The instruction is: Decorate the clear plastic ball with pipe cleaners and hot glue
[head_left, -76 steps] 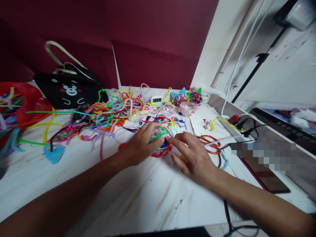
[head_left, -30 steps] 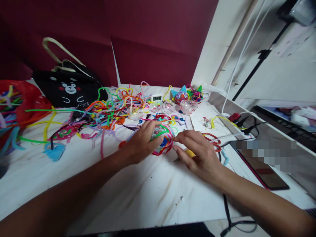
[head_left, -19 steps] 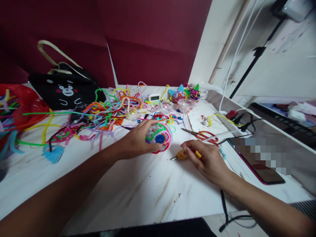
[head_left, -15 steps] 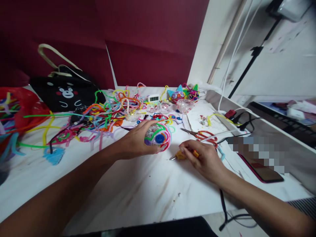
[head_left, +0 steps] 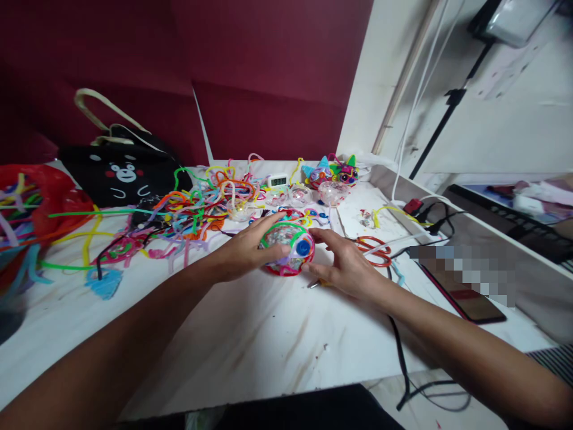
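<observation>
A round clear ball (head_left: 293, 239) trimmed with coloured pipe cleaners and a blue button sits just above the white table. My left hand (head_left: 244, 254) is wrapped round its left side, thumb across the front. At its right edge, my right hand (head_left: 342, 263) has its fingers and thumb closed on the ball. The metal nozzle of a yellow glue gun (head_left: 314, 284) shows under my right hand, which hides most of the tool. Orange-handled scissors (head_left: 376, 251) lie just beyond that hand, their blades hidden behind it.
Tangled pipe cleaners (head_left: 201, 209) and a red bag (head_left: 58, 203) cover the left. Behind are a small digital timer (head_left: 277, 180), clear ball pieces (head_left: 333, 192) and decorated cat-like heads (head_left: 320, 172). A phone (head_left: 474, 298), a power strip (head_left: 430, 232) and black cables (head_left: 400, 352) lie right.
My right hand has moved left and up from the glue gun to the ball's right edge. The ball has turned in my left hand, and its blue button now faces further right.
</observation>
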`<state>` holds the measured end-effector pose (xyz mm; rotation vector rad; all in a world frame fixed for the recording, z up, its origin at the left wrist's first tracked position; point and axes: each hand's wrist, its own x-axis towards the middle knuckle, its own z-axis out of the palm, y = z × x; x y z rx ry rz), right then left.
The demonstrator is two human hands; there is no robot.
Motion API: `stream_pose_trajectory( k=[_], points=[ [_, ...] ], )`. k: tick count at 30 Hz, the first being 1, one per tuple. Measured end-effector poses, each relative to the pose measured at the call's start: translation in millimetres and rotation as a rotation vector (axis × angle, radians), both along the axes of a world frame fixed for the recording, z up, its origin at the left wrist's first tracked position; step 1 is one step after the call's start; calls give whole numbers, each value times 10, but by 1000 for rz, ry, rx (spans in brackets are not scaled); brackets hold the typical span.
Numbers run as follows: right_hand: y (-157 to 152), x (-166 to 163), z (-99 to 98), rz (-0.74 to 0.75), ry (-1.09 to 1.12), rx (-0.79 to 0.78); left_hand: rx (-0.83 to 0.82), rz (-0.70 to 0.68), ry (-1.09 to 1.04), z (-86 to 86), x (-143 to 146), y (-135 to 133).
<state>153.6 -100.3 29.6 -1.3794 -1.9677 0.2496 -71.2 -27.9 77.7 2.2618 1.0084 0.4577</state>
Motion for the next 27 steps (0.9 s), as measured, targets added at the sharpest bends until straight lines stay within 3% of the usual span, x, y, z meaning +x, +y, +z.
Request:
stream_pose_trajectory(
  k=[5, 18, 27],
  points=[
    [-19, 56, -13, -5, -8, -11, -124, 42, -158, -41, -5, 64],
    [-46, 127, -98, -72, 19, -71, -349, 38, -233, -121, -41, 157],
    [-159, 135, -7, -72, -41, -67, -343, 12, -246, -190, -11, 171]
  ],
)
